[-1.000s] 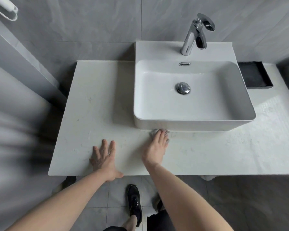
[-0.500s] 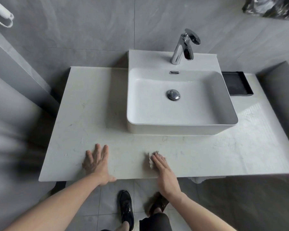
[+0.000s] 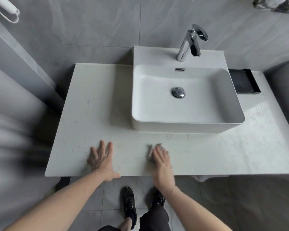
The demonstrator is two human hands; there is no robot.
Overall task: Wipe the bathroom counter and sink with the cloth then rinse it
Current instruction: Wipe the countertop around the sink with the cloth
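A white stone counter (image 3: 98,114) carries a white rectangular vessel sink (image 3: 223,97) with a chrome drain plug (image 3: 178,92) and a chrome tap (image 3: 188,42) behind it. My right hand (image 3: 160,164) presses a small pale grey cloth (image 3: 150,150) flat on the counter near the front edge, in front of the sink's left part; only the cloth's edge shows past my fingers. My left hand (image 3: 101,157) lies flat with fingers spread on the counter's front left, holding nothing.
A black shallow tray (image 3: 244,82) sits on the counter right of the sink. Grey tiled walls close in behind and at both sides. My feet in black shoes (image 3: 128,204) stand on the grey tile floor below the counter edge.
My right hand with the cloth has slid back from the sink's base toward the counter's front edge. My left hand has stayed planted on the counter.
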